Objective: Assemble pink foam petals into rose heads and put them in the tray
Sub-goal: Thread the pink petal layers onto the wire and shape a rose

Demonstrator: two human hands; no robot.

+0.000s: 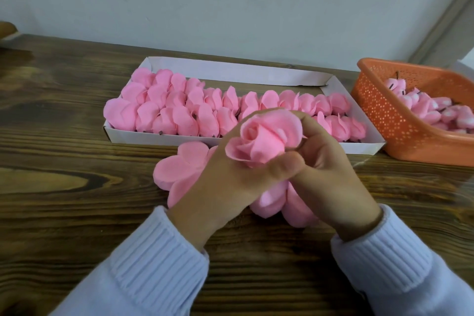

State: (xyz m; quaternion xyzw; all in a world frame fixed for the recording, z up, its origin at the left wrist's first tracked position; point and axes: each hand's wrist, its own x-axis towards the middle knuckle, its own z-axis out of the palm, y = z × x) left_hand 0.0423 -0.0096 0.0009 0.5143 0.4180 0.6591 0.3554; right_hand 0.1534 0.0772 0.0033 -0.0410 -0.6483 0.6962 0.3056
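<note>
A pink foam rose head (264, 136) is held up above the table between both hands. My left hand (225, 187) grips it from below, thumb across its base. My right hand (325, 169) pinches its right side, fingers curled round the outer petal. Under the hands lies a stack of flat pink foam petal sheets (179, 169), partly hidden. Behind stands the white cardboard tray (230, 69), its front rows filled with several finished pink rose heads (179, 110).
An orange perforated plastic basket (384, 110) at the right holds several pink rose cores with dark stems (431, 108). The wooden table (64, 174) runs to a pale wall at the back. A brown object (6, 31) sits at the far left edge.
</note>
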